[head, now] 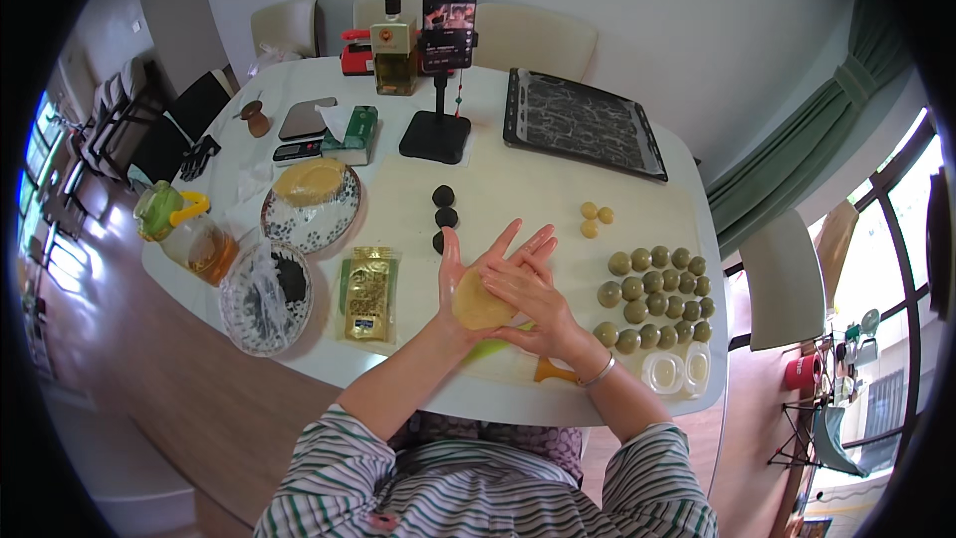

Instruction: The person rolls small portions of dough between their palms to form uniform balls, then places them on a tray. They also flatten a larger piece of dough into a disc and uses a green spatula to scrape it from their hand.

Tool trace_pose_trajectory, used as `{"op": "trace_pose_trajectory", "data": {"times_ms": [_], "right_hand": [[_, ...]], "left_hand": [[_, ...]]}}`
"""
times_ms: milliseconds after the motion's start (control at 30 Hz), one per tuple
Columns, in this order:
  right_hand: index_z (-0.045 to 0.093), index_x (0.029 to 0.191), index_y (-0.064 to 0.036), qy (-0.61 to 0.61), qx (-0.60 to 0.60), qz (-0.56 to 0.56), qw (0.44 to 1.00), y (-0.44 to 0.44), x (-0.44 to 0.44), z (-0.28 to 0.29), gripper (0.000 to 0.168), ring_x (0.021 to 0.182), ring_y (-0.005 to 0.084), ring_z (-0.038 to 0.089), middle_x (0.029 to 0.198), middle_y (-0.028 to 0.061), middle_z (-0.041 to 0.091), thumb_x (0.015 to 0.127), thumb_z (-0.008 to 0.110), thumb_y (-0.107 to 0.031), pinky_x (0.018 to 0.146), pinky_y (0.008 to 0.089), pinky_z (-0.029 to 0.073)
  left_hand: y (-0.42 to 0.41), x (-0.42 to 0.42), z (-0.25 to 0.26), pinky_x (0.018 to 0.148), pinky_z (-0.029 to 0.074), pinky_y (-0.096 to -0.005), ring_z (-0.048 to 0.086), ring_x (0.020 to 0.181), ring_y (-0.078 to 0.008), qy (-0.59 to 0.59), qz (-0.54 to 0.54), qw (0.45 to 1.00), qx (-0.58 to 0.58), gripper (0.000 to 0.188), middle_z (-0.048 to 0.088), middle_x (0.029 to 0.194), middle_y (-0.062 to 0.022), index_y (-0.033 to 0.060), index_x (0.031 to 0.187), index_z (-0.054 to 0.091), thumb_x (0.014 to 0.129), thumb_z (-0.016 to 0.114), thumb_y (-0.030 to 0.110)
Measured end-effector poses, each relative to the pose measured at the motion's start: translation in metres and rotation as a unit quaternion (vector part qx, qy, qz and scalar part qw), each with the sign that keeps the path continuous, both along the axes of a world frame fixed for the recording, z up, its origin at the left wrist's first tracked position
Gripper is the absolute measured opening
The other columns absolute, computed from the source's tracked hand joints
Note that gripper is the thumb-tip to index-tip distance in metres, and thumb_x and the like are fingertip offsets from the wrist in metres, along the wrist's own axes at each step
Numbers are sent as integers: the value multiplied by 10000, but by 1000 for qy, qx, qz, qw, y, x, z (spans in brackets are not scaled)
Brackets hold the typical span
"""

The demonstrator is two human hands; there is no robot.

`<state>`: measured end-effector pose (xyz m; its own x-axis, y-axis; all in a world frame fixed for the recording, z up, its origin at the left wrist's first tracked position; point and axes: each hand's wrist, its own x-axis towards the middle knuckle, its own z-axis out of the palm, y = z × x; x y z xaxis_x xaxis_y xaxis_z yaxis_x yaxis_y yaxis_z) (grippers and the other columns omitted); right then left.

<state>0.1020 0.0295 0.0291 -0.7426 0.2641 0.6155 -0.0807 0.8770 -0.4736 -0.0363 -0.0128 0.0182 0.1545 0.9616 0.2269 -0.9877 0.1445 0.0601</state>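
Observation:
My left hand (457,280) is spread palm up with a flattened disc of yellow dough (478,302) lying on it. The fingers of my right hand (534,302) press on the disc's upper right edge; a bangle circles that wrist. Just beyond my left thumb, dark filling balls (446,218) stand in a column, one partly hidden by the thumb. Three small yellow dough balls (589,229) lie to the right, and several rows of glossy greenish balls (653,282) stand nearer the right edge. Under my forearms, a green item and an orange handle (551,370) are partly hidden.
A black baking tray (582,123) lies at the back right. A phone on a stand (435,136), a bottle (394,56), a scale (300,150) and a tissue box (352,136) stand behind. Left are plates of yellow dough (310,181) and dark filling (290,276), a jug (205,246) and gold packet (368,295). Clear plastic containers (663,373) sit front right.

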Motion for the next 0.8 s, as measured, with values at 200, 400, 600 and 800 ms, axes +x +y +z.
{"op": "trace_pose_trajectory", "data": {"times_ms": [200, 400, 600, 800], "right_hand": [[685, 1164, -85, 30, 59, 17, 998, 7, -1, -12, 510, 1243, 285, 560, 1250, 86, 650, 686, 817, -206, 1099, 497, 308], [707, 1116, -117, 71, 64, 5, 995, -1, -4, -7, 400, 1249, 280, 556, 1213, 50, 670, 725, 769, -181, 1068, 506, 328], [742, 1046, -150, 54, 122, 19, 991, 3, -2, -4, 315, 1233, 306, 562, 1187, 43, 681, 732, 758, -165, 1067, 508, 333], [755, 1006, -179, 70, 177, -5, 982, 2, 2, 0, 279, 1220, 303, 572, 1163, 18, 691, 735, 713, -128, 1064, 494, 343]], "left_hand": [[1, 0, 4, 1199, 143, -473, 88, 1488, -338, -11, -12, 1000, -9, 1042, 110, 1591, -231, 99, 1547, 154, 828, 214, 850], [1, 0, 0, 1202, 128, -471, 71, 1488, -352, -27, -18, 999, 13, 1042, 89, 1594, -232, 104, 1546, 158, 825, 208, 855], [0, 3, 4, 1202, 123, -480, 55, 1490, -352, -12, -16, 1000, 22, 1015, 80, 1595, -232, 109, 1549, 139, 843, 197, 837], [1, 4, 5, 1209, 93, -486, 50, 1492, -342, -23, -19, 999, 21, 981, 70, 1595, -233, 91, 1543, 137, 871, 176, 804]]}}
